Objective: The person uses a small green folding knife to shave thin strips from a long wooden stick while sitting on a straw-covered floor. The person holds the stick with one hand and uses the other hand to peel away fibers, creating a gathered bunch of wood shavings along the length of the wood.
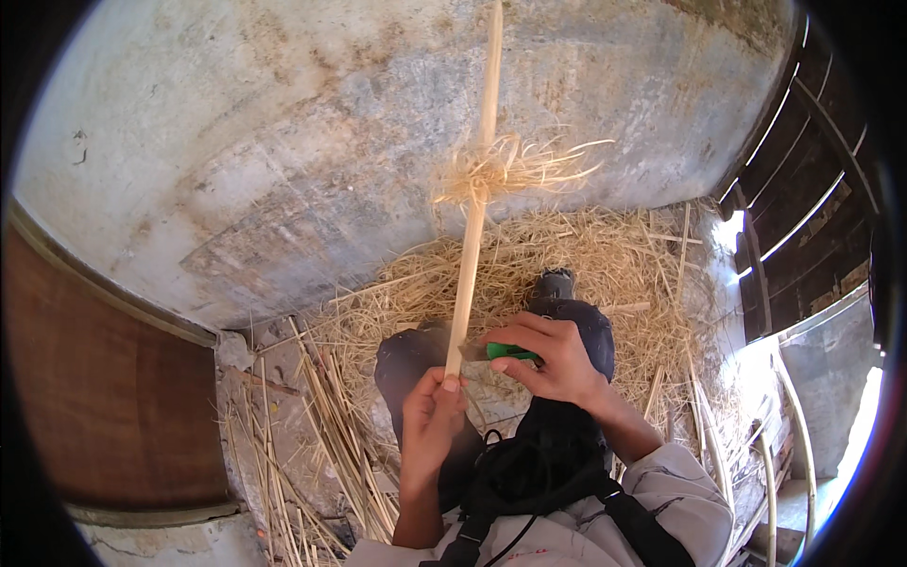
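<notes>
So from the head view, you had the pale stick (468,274) running up and away from you, slightly tilted, lower end down by your lap and the top reaching the upper edge of the view. Your left hand (435,420) was wrapped around the stick's bottom end, thumb up along it. Your right hand (556,361), just right of the stick, was clamped on a green-handled tool (510,352). Its dark tip sat right up by the stick's edge, a bit above your left hand; can't tell if it was actually biting in. The two hands were close but apart.

Further up the stick you had a frizzy bunch of thin curls (501,175) hanging around it, with the longer ones trailing off to its right. Your dark-clad knees were on either side of the stick's lower part, and a shoe (555,282) poked out to its right. Beyond that, a big heap of straw-coloured shavings (614,250) was spread on the floor, mostly right of the stick. Down to its left lay a loose bunch of thin strips (331,425). A stained wall (331,142) rose behind the stick.
</notes>
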